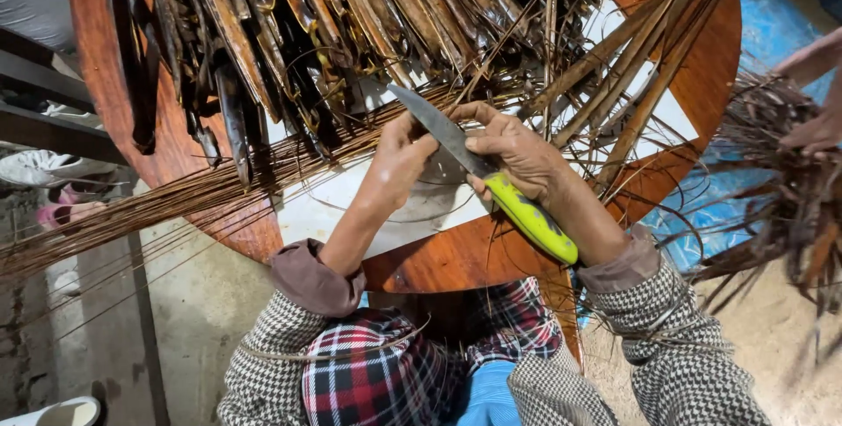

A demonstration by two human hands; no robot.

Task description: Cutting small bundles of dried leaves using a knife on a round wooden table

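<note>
1. Right hand [517, 156] wrapped round a knife [491, 176] at the join of blade and handle, just inside the near edge of the round wooden table [702, 84].
2. Yellow-green handle of that knife slanting down toward the right forearm, past the table's near edge; grey blade pointing up and left, toward the middle of the table.
3. Left hand [396, 163] closed narrow, fingertips pinched against the flat of the blade; whether a thin strand sits between them, cannot tell.
4. Both hands close together, nearly touching across the blade, above a white board [351, 207] lying on the near part of the table.
5. Heap of dry brown palm leaves [351, 14] piled over the far half of the table, spilling toward the far left edge.
6. Bundle of thin brown leaf ribs [175, 198] running from under the left hand out over the left edge of the table, ends hanging free in the air.
7. Longer split leaves [640, 57] fanned toward the far right edge, tips past the rim.
8. Another person's hand [816, 132] off the right edge of the table, resting on a separate tangle of leaf scraps [781, 198] over blue sheeting [772, 31].
9. Checked sleeves and a red plaid cloth [368, 373] below the near edge.
</note>
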